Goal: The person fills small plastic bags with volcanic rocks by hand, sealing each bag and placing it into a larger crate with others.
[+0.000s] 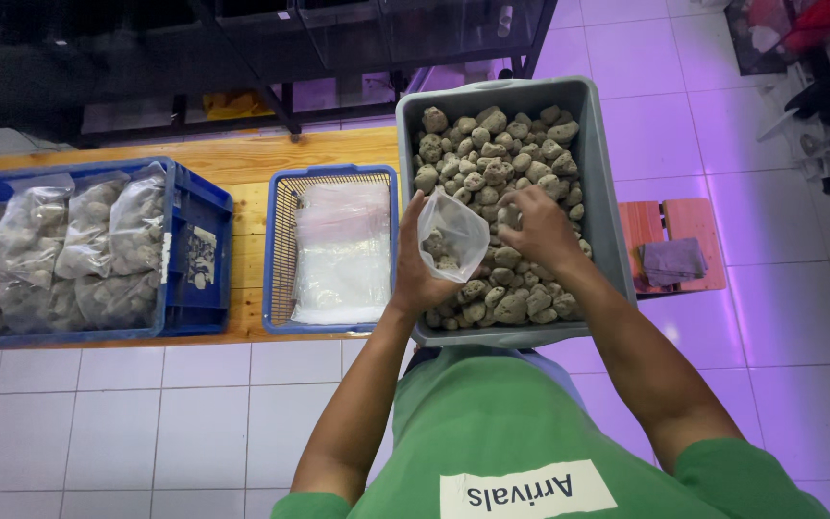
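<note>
Bagging step: my left hand (422,274) grips clear bag (452,235); right hand (537,226) clenches stone from grey bin (602,192). Next: drop it in.

I see both forearms bare, reaching up from the lower frame toward centre. My left hand (422,274) is raised, fingers curled closed in a grip. My right hand (540,229) is palm-down at centre, fingers bent, pinching.
</note>
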